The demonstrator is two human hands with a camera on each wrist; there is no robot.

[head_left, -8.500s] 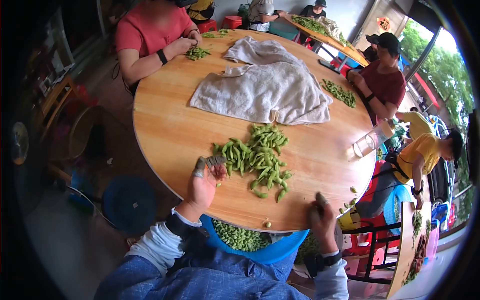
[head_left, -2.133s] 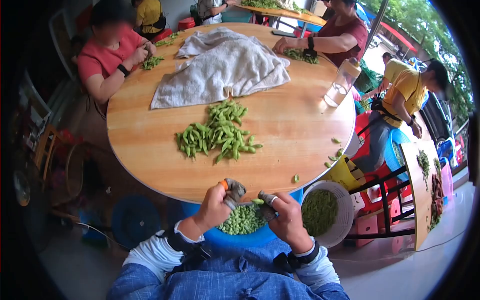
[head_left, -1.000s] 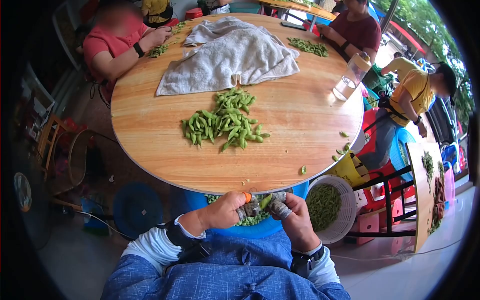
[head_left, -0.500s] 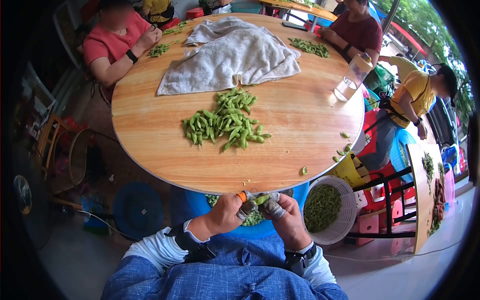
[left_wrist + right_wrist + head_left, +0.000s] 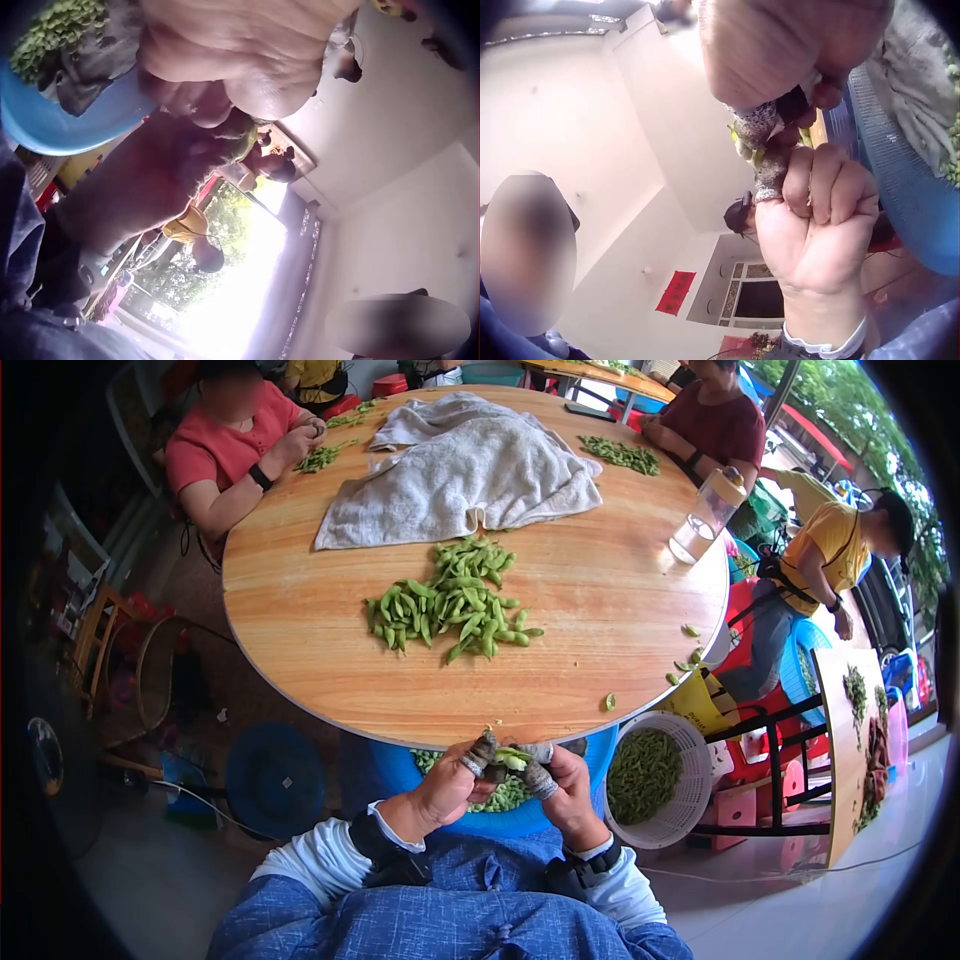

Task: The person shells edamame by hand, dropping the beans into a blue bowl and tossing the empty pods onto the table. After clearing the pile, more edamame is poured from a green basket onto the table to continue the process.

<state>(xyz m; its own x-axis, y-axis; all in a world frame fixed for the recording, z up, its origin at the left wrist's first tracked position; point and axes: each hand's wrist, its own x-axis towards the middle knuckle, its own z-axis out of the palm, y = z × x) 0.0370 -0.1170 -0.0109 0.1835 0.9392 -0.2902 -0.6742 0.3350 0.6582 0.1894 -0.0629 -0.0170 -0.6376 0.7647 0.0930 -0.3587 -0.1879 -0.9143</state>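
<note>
Over the near table edge, the right hand (image 5: 572,792) pinches a green pod (image 5: 514,759) between its covered thumb and finger; the pod is split and pale inside. The left hand (image 5: 447,784), thumb and fingertip wrapped in grey, is curled against the pod's left side. In the right wrist view the pod (image 5: 740,142) lies between the touching fingertips of both hands. Beneath them a blue basin (image 5: 543,815) holds shelled beans (image 5: 510,794). On the table (image 5: 330,660) lies a pile of pods (image 5: 450,600).
A grey towel (image 5: 460,475) covers the middle of the table. A bottle (image 5: 703,520) stands at the right, with loose pods (image 5: 692,630) near the edge. A white basket of pods (image 5: 645,775) is right of the basin. Several people sit or stand around.
The pod between the hands has gone from whole to split. The left thumb has lifted and now points up. Earlier, the left hand was at the pile and the right hand at the table's edge.
</note>
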